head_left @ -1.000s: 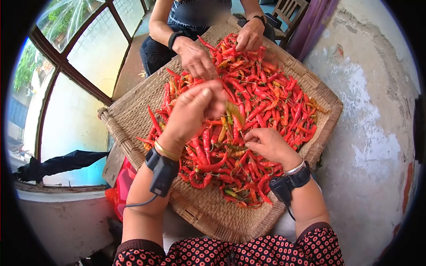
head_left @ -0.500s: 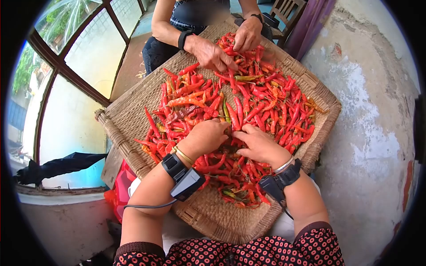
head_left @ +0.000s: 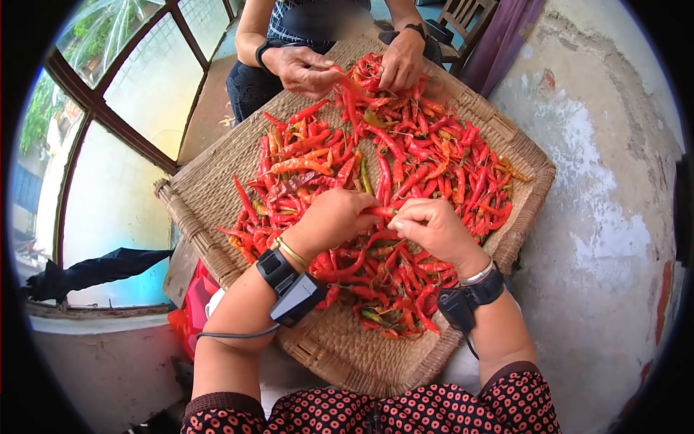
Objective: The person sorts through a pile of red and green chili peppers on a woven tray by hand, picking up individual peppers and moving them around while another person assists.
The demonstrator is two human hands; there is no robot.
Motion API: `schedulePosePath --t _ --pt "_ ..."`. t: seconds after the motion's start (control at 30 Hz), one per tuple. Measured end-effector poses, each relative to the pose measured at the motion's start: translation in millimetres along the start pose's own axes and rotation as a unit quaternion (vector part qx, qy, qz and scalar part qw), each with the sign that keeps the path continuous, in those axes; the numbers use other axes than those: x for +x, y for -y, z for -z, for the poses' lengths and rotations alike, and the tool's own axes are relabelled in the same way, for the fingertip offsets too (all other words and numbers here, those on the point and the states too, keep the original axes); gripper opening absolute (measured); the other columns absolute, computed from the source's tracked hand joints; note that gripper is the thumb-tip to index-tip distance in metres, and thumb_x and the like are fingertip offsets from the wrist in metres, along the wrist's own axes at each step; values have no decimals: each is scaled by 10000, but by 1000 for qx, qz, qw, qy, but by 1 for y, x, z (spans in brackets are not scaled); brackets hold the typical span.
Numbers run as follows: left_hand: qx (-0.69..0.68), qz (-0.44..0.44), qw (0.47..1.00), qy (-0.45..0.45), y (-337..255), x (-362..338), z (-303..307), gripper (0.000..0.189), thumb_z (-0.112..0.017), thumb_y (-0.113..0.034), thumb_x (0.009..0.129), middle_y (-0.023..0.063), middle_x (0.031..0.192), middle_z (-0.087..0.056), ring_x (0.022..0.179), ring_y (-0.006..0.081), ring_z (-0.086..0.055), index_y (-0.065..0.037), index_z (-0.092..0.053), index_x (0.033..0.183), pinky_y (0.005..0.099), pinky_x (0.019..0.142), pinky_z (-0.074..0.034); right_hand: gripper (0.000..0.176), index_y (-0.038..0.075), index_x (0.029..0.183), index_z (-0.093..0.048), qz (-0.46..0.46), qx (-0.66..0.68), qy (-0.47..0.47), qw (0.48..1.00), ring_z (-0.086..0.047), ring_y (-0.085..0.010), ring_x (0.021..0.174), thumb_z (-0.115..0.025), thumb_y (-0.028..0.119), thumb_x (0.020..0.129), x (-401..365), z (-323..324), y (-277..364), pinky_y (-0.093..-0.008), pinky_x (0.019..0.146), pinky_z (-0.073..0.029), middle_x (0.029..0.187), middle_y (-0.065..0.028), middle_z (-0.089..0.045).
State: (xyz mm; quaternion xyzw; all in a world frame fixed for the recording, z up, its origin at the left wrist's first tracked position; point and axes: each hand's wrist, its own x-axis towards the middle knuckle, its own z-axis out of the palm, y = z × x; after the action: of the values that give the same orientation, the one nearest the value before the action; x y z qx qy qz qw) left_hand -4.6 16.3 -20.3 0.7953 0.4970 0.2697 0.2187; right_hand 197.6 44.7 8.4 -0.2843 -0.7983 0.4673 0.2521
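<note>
A square woven tray point(head_left: 210, 170) holds a wide pile of red chili peppers point(head_left: 470, 170), with a few orange and green ones among them. Over the middle of the pile, my left hand point(head_left: 336, 217) pinches one end of a red pepper point(head_left: 381, 211). The fingers of my right hand point(head_left: 434, 228) are closed at the other end of that same pepper, so it spans the small gap between both hands. A long green pepper point(head_left: 366, 176) lies just beyond my hands. Both wrists carry a bracelet and a strapped black device.
Across the tray, another person's hand point(head_left: 307, 71) lifts red peppers, and their other hand point(head_left: 403, 61) rests on the pile. Windows and a folded black umbrella point(head_left: 108, 273) are at left, a wooden chair point(head_left: 466, 25) behind, a worn wall point(head_left: 593, 181) at right.
My hands have come up from the pile and now have a red pepper between them. The other person's hand at the left has moved up and left, raising peppers.
</note>
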Motion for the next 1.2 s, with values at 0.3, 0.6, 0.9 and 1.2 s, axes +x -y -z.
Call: schedulePosePath --t 0.3,0.6,0.9,1.2 --pt "-208 217 950 88 4 7 37 173 -568 -171 842 35 638 -586 589 71 -528 -4 -611 841 256 543 -432 368 1 1200 -459 -153 290 -185 927 -564 -74 649 -524 164 876 -9 21 -4 -187 578 -457 798 -39 -589" --pt "-93 98 988 -77 19 3 15 209 -595 -115 809 57 821 -616 708 139 -585 -9 -592 989 266 643 -472 324 -3 1071 -565 -170 -48 -17 984 -597 -158 707 -600 161 794 -4 6 -18 -276 637 -473 845 -98 -602" --pt "247 33 967 55 10 0 -10 259 -579 -121 729 75 975 -538 714 261 -602 -106 -595 987 361 575 -489 256 53 914 -572 -89 -292 198 931 -568 -326 872 -637 186 706 -17 -10 -24 -425 752 -446 851 -145 -584" --pt "141 -7 990 -15 12 1 -8 101 -593 -161 742 103 809 -539 645 278 -583 -86 -613 807 378 569 -482 272 28 864 -546 -99 -304 253 913 -562 -341 845 -654 169 659 -15 -12 -18 -419 742 -438 830 -154 -587"
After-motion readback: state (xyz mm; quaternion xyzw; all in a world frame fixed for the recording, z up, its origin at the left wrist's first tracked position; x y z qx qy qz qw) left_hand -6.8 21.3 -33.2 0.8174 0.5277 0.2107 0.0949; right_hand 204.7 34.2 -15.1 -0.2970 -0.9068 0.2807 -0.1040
